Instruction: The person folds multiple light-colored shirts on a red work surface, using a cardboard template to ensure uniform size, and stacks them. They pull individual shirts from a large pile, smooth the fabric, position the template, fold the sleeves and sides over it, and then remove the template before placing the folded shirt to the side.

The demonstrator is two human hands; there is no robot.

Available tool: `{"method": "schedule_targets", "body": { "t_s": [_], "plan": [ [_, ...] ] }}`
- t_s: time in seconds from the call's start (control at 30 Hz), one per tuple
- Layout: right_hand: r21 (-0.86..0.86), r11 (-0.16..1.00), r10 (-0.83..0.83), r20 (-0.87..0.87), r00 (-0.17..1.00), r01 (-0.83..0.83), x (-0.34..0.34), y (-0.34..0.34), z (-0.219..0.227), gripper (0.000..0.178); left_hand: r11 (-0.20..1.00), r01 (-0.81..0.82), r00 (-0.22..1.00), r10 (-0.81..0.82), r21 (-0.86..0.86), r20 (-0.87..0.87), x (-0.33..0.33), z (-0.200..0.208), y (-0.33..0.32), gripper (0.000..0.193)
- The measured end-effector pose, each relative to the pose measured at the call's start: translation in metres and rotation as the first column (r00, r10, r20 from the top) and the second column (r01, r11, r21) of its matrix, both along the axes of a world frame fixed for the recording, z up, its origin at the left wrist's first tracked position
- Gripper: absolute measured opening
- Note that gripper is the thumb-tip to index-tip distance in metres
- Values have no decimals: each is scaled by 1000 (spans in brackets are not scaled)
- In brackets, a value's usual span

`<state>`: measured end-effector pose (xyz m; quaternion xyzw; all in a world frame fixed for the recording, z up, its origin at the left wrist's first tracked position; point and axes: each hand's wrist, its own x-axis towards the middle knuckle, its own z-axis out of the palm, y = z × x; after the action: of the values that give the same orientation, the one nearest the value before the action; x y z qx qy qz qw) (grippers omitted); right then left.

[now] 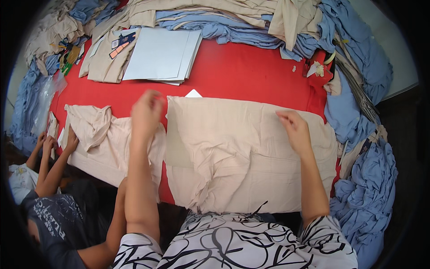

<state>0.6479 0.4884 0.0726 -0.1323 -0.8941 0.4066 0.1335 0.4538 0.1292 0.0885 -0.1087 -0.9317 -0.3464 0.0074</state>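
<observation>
Beige cloth, a garment spread flat and creased, covers the near part of a red table, right in front of the person. The right hand rests on the upper right area of this garment, fingers bent and pressing on the fabric; whether they pinch it cannot be told. The left hand is raised over the garment's upper left corner and is blurred, so its grip cannot be told. The two hands are well apart.

Left of the garment lies a second beige garment, rumpled. A co-worker's hand (reaching in from the lower left) rests on its left edge. A stack of white card sheets sits farther back on the table, with coloured paper tags just beside it on a folded beige piece. Heaps of blue cloth and beige cloth ring the table on the far side and the right. A clear plastic bag lies at the left edge.
</observation>
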Motion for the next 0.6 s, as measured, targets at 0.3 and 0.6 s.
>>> {"method": "schedule_targets", "body": {
  "t_s": [0.3,0.6],
  "plan": [
    [415,797,525,-115,844,-439,21,-133,-19,38,757,582,802,-595,-297,58,122,-34,-22,91],
    [230,817,548,-29,836,-528,18,-151,-59,45,743,613,769,-639,-268,-12,116,-61,-34,71]
  ]
}}
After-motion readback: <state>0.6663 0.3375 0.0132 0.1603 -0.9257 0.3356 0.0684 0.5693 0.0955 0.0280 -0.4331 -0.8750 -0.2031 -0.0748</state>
